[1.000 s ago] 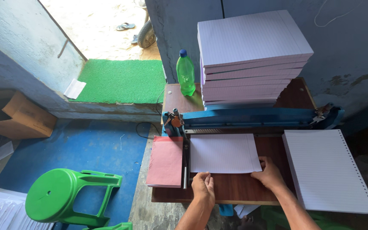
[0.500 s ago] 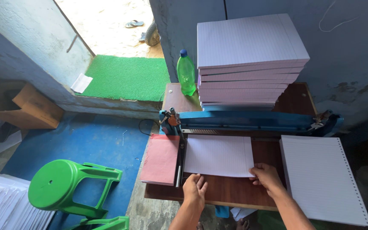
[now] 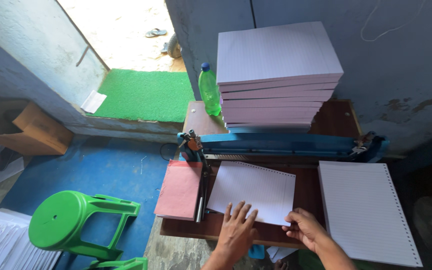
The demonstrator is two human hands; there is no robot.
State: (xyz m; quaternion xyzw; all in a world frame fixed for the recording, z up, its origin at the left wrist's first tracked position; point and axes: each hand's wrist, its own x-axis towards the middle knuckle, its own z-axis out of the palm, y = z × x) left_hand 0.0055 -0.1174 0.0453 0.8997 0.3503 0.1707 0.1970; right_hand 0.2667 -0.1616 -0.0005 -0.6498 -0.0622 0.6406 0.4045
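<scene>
Room: blue walls and floor, a green mat [image 3: 146, 95] at the doorway, a green stool [image 3: 71, 225] below left.
Surface [image 3: 336, 117]: dark wood, carrying a blue punch [image 3: 281, 145] with a tall paper stack [image 3: 276, 75] behind it.
Sheets [image 3: 253, 192]: lying skewed in front of the punch, holed edge toward it.
Left hand [image 3: 236, 227]: flat, fingers spread, pressing the near edge.
Right hand [image 3: 303, 227]: pinching the near right corner.
Beside: red cards [image 3: 180, 190] left, a punched pile [image 3: 363, 210] right.
Doing it well: square the edges first, press evenly, and likely slide both hands together.

Paper sheet [image 3: 253, 192] now skewed, punched edge pulled clear of blue machine [image 3: 281, 145].
</scene>
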